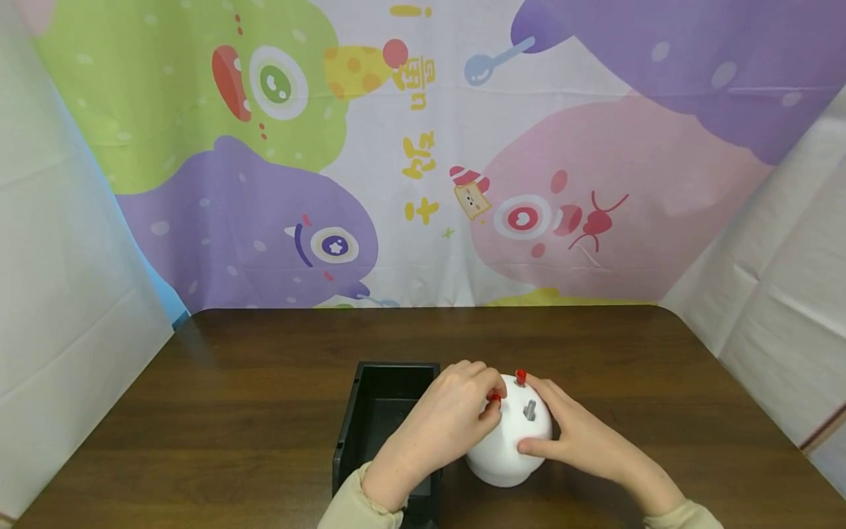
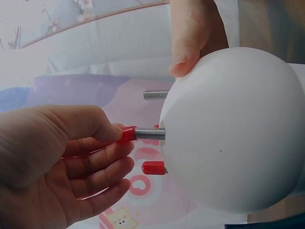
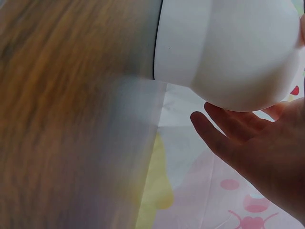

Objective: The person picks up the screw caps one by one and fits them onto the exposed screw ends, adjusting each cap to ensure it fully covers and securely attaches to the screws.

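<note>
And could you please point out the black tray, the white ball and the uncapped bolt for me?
Black tray (image 1: 386, 420), head view: bare inside floor.
White ball (image 2: 231, 129), left wrist view: middle of its rounded side.
Uncapped bolt (image 2: 156, 95), left wrist view: its threaded shaft.

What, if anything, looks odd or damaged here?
The backdrop looks hung sideways, since its cartoon faces lie turned. One bare bolt on the white dome stands out: the other two visible have red caps. I see no spill or damage.
</note>
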